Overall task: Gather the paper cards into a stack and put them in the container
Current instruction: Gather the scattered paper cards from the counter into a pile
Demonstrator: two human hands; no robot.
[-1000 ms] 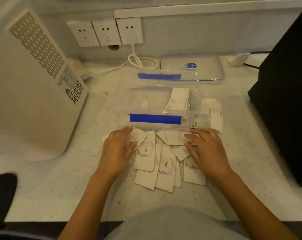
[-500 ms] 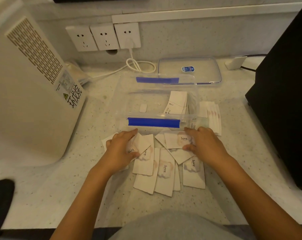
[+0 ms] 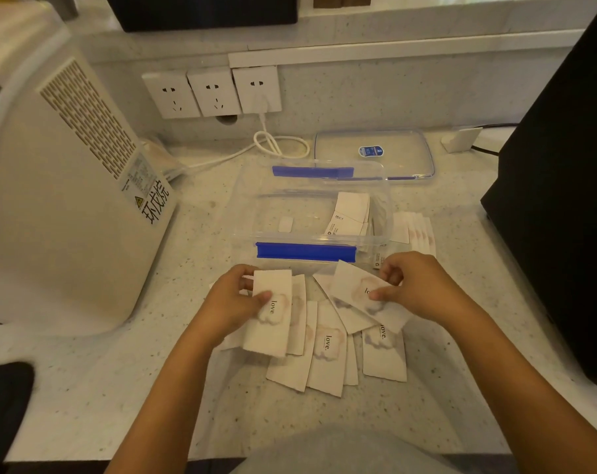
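Observation:
Several white paper cards printed "love." (image 3: pixel 327 354) lie fanned out on the counter in front of a clear plastic container (image 3: pixel 245 206) with blue clips. My left hand (image 3: pixel 228 302) grips one card (image 3: pixel 273 319) lifted off the pile at its left. A tilted card (image 3: pixel 358 289) is pinched by my right hand (image 3: pixel 416 285) just below the container's near clip. Some cards (image 3: pixel 353 213) lie inside the container at its right end. A further row of cards (image 3: pixel 418 230) lies on the counter right of the container.
The container's clear lid (image 3: pixel 375 155) lies behind it. A white appliance (image 3: pixel 67 206) stands at the left, a black box (image 3: pixel 563 200) at the right. Wall sockets (image 3: pixel 215 92) and a looped white cable (image 3: pixel 280 145) sit at the back.
Both hands went from lying flat on the spread cards to each lifting one card off the pile. The camera view tilted upward slightly.

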